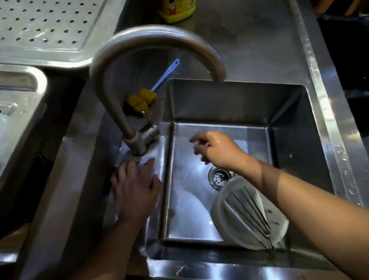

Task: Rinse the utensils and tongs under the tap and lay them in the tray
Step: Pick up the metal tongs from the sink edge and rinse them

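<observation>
Head view: the left hand (136, 190) lies flat on the counter's wet ledge, fingers straight and spread, just beside the tap (152, 46) base. The right hand (218, 149) hovers over the sink (220, 100), fingers loosely bent, holding nothing. Metal utensils (246, 207) rest on a white dish (215, 212) in the sink's near right corner. A perforated tray (18, 25) sits at the far left, and a yellow-headed brush (145, 95) behind the tap

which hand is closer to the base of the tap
Left. The left hand lies flat on the ledge, fingertips right by the tap base; the right hand hangs over the sink basin, farther off to its right.
</observation>
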A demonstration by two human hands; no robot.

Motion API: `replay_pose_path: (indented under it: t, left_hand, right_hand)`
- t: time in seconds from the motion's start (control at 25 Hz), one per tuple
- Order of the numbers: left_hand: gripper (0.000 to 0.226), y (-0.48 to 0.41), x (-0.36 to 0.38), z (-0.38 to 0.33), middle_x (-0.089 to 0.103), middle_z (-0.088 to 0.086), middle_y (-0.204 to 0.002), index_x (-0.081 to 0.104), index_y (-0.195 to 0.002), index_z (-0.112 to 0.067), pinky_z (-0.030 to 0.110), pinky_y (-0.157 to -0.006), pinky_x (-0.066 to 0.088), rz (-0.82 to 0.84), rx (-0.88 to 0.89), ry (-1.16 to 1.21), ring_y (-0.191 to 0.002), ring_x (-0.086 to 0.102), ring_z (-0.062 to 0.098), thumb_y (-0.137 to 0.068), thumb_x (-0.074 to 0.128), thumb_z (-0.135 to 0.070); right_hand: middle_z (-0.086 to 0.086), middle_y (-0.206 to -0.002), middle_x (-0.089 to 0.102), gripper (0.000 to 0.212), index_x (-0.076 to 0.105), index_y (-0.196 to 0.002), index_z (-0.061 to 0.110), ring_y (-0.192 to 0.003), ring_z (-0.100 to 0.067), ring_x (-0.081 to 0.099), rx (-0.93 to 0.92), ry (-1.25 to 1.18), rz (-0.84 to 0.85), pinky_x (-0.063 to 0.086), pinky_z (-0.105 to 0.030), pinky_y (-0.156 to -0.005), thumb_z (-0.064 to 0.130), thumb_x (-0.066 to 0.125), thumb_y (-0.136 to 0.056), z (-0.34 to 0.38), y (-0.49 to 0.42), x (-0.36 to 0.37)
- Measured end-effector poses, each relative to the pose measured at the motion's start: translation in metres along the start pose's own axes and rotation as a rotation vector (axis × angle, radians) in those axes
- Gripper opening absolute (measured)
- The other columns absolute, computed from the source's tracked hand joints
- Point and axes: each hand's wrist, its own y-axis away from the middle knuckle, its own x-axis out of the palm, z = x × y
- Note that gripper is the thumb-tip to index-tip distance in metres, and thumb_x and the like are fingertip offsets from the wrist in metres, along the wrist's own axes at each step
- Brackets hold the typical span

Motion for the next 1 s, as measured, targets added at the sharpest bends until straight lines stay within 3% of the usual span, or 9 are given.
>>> replay_pose_path:
  t: [0.12, 0.24, 0.36, 0.48, 0.6, 0.76, 0.88, 0.92, 1.0]
  left_hand:
    - [0.047, 0.003, 0.002, -0.007, 0.054, 0.014, -0.126, 0.059, -0.126, -0.024, 0.050, -0.093, 0.039, -0.021, 0.020, -0.016, -0.113, 0.047, 0.036, -0.081, 0.051, -0.030]
    - [0.039, 0.014, 0.004, -0.036, 0.059, 0.010, -0.115, 0.065, -0.113, -0.022, 0.047, -0.089, 0.044, 0.000, 0.195, 0.125, -0.107, 0.053, 0.036, -0.075, 0.055, -0.023]
    - [0.032, 0.033, 0.016, -0.095, 0.068, 0.008, -0.101, 0.072, -0.105, -0.017, 0.041, -0.085, 0.050, 0.270, 0.243, 0.333, -0.096, 0.061, 0.032, -0.076, 0.058, -0.017]
    - [0.027, 0.047, 0.041, -0.159, 0.074, 0.010, -0.101, 0.072, -0.102, -0.016, 0.034, -0.082, 0.054, 0.830, -0.003, 0.475, -0.094, 0.067, 0.029, -0.081, 0.055, -0.020]
    - [0.029, 0.057, 0.076, -0.201, 0.071, 0.020, -0.110, 0.069, -0.108, -0.007, 0.042, -0.084, 0.058, 1.137, -0.253, 0.589, -0.098, 0.069, 0.035, -0.087, 0.050, -0.014]
    - [0.036, 0.074, 0.114, -0.224, 0.057, 0.026, -0.133, 0.055, -0.130, 0.000, 0.047, -0.101, 0.051, 1.119, -0.917, 0.927, -0.121, 0.057, 0.042, -0.098, 0.044, -0.015]
    - [0.039, 0.080, 0.137, -0.233, 0.052, 0.026, -0.140, 0.053, -0.132, 0.001, 0.048, -0.106, 0.043, 1.086, -1.326, 1.159, -0.132, 0.049, 0.040, -0.101, 0.039, -0.018]
    - [0.038, 0.081, 0.144, -0.235, 0.056, 0.025, -0.136, 0.054, -0.130, 0.002, 0.048, -0.101, 0.048, 1.115, -1.369, 1.194, -0.127, 0.053, 0.038, -0.102, 0.037, -0.017]
    - [0.032, 0.081, 0.154, -0.238, 0.069, 0.021, -0.112, 0.063, -0.117, 0.001, 0.042, -0.076, 0.057, 1.171, -1.356, 1.232, -0.102, 0.066, 0.034, -0.099, 0.042, -0.013]
  right_hand:
    - [-0.006, -0.087, 0.075, 0.016, 0.075, -0.100, 0.011, -0.075, -0.025, 0.068, 0.252, 0.158, -0.064, 0.056, -0.040, -0.074, 0.012, 0.062, -0.090, -0.094, 0.055, -0.022]
    - [-0.011, -0.090, 0.072, 0.012, 0.073, -0.092, 0.015, -0.080, -0.025, 0.064, 0.484, 0.197, -0.020, 0.057, -0.045, -0.083, 0.010, 0.062, -0.090, -0.164, 0.095, -0.018]
    - [-0.010, -0.113, 0.072, 0.023, 0.070, -0.111, 0.013, -0.104, -0.029, 0.066, 0.564, 0.389, 0.086, 0.052, -0.034, -0.089, 0.016, 0.059, -0.091, -0.202, 0.111, -0.002]
    - [-0.014, -0.121, 0.067, 0.031, 0.065, -0.119, 0.009, -0.109, -0.032, 0.063, 0.545, 0.489, 0.089, 0.052, -0.034, -0.089, 0.016, 0.054, -0.091, -0.213, 0.108, 0.007]
    - [-0.016, -0.127, 0.057, 0.036, 0.059, -0.126, 0.007, -0.115, -0.034, 0.056, 0.452, 0.527, 0.079, 0.048, -0.036, -0.096, 0.018, 0.056, -0.092, -0.216, 0.094, 0.017]
    - [-0.013, -0.137, 0.047, 0.043, 0.055, -0.133, 0.007, -0.126, -0.032, 0.045, 0.469, 0.545, 0.142, 0.044, -0.039, -0.103, 0.019, 0.062, -0.092, -0.228, 0.080, 0.035]
    - [-0.015, -0.133, 0.052, 0.042, 0.057, -0.132, 0.004, -0.123, -0.033, 0.049, 0.515, 0.533, 0.162, 0.047, -0.039, -0.101, 0.012, 0.060, -0.091, -0.246, 0.078, 0.035]
    - [-0.015, -0.128, 0.058, 0.040, 0.058, -0.130, 0.006, -0.119, -0.034, 0.053, 0.521, 0.502, 0.177, 0.050, -0.040, -0.097, 0.017, 0.062, -0.092, -0.253, 0.078, 0.034]
    - [-0.014, -0.119, 0.066, 0.041, 0.059, -0.128, 0.011, -0.111, -0.034, 0.061, 0.525, 0.433, 0.205, 0.053, -0.038, -0.090, 0.031, 0.065, -0.093, -0.263, 0.079, 0.030]
